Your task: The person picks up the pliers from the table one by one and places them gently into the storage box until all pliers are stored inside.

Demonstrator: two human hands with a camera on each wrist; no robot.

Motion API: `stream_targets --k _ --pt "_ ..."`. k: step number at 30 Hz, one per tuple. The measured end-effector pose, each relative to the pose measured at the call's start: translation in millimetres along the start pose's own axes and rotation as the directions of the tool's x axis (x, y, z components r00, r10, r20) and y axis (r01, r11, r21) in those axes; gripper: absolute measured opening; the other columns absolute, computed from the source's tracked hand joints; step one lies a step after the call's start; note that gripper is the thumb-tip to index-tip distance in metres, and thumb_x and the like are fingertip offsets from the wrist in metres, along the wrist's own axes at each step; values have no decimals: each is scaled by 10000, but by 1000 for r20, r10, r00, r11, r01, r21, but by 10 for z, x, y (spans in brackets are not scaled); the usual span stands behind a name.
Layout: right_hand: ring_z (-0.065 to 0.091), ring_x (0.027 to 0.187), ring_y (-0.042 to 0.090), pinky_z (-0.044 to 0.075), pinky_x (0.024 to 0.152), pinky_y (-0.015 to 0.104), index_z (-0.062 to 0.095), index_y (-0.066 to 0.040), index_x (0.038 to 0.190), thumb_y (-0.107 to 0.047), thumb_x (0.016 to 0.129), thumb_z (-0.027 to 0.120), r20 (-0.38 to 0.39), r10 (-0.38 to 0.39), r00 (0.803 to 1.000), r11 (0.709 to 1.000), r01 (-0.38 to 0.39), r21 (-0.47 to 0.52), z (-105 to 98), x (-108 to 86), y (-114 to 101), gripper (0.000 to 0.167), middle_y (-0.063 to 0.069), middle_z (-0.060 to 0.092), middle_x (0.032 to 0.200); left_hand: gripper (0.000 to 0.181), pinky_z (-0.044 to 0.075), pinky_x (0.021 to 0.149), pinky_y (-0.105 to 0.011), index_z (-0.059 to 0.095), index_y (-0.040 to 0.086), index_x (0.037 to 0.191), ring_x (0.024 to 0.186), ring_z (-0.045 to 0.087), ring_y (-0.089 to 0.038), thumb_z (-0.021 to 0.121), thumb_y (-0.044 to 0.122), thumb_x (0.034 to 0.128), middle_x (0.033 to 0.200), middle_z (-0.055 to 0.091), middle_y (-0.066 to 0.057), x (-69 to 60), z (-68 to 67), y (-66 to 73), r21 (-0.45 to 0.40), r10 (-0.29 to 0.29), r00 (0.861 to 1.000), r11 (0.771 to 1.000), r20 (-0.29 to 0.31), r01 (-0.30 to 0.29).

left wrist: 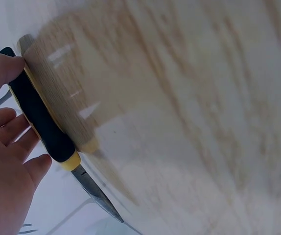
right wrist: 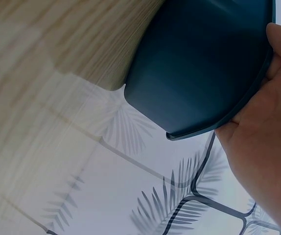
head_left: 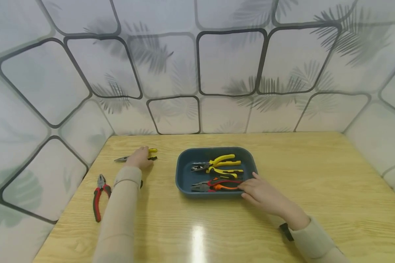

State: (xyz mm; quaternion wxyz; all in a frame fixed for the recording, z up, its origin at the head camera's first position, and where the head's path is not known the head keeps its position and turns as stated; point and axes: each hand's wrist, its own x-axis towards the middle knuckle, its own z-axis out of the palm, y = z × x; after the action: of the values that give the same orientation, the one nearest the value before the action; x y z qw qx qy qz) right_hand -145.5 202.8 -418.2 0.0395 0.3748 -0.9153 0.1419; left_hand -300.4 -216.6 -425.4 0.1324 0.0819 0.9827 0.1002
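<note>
At the back left of the table, my left hand [head_left: 139,157] is over long-nose pliers [head_left: 121,159] with yellow and black handles. In the left wrist view, the thumb lies on one black-and-yellow handle [left wrist: 40,115] and the fingers are behind it; the tapered metal jaw points away. My right hand [head_left: 261,193] holds the near right corner of a dark blue plastic box [head_left: 181,179], thumb outside and fingers over the rim [right wrist: 199,133]. Inside the box lie yellow-handled pliers [head_left: 222,158], more yellow-and-black pliers [head_left: 228,173], red-and-black pliers [head_left: 225,181] and orange-handled pliers [head_left: 226,187], partly overlapping.
Red-and-black pliers [head_left: 97,204] lie on the left of the wooden table [head_left: 316,171], beside the left forearm. A small dark thing shows at the left wrist, partly hidden by the sleeve. Patterned pale walls [head_left: 174,115] enclose the table at the back and sides.
</note>
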Motion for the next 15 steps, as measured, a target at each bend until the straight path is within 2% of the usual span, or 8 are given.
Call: stream_targets --k 5,9,15 --pt "531 1015 245 194 987 546 611 7 1066 -162 875 537 -13 -7 1000 1000 7 -1 -10 4 3 265 91 610 1043 547 331 927 -506 327 -101 1268 1129 379 -401 552 188 863 1233 386 -281 -28 -26 16 17 24 1000 1000 -7 -24" --pt "532 1014 240 200 986 542 616 1 1063 -157 867 551 -14 -5 1000 1000 5 -9 -10 4 -4 260 86 612 1039 544 317 942 -503 343 -103 1262 1140 369 -405 566 190 862 1248 379 -283 -67 -47 34 23 41 999 999 -8 -41" --pt "530 1017 252 193 987 545 608 14 1067 -153 872 541 -2 1 1000 1000 -1 -6 -16 4 -17 266 99 608 1045 547 361 908 -486 385 -100 1230 1084 430 -387 596 225 844 1201 426 -270 -112 -59 91 21 74 997 997 -12 -73"
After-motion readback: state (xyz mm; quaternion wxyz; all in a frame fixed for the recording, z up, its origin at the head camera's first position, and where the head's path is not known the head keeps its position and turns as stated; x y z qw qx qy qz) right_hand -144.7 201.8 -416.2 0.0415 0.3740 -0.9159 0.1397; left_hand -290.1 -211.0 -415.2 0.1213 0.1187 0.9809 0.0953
